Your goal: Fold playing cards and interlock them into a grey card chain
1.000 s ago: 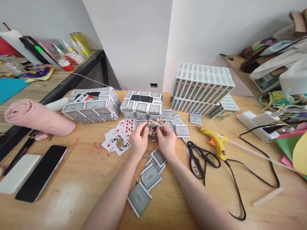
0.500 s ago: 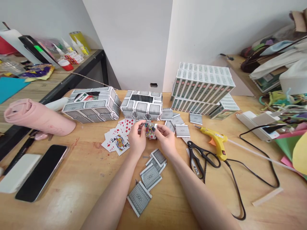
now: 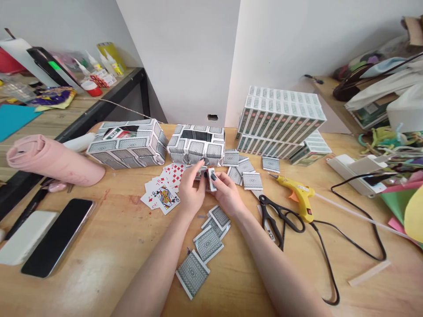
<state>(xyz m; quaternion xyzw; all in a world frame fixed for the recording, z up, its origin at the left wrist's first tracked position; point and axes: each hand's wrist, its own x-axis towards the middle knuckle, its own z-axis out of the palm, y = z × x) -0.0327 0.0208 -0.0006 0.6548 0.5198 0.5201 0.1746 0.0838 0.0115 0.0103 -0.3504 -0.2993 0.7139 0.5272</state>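
Between both hands at the table's middle is a small playing card piece (image 3: 211, 179), its white edge turned up. My right hand (image 3: 228, 189) pinches it with the thumb on top. My left hand (image 3: 192, 187) closes on its left side, index finger raised. Behind them stands a box covered in grey patterned cards (image 3: 198, 143), with a second such box (image 3: 128, 143) to its left. Face-up cards (image 3: 168, 197) fan out left of my left hand. Folded grey-backed cards (image 3: 207, 243) lie between my forearms, and more (image 3: 252, 180) lie beyond my right hand.
Black scissors (image 3: 280, 215) and a yellow glue gun (image 3: 302, 198) with its cord lie at the right. Card packs (image 3: 280, 116) are stacked behind, beside a white power strip (image 3: 355, 174). A phone (image 3: 57, 237) and a pink bottle (image 3: 54, 160) are at the left.
The card between my hands has turned from its colourful face to show a white edge. My left index finger has lifted, and its thumb has shifted.
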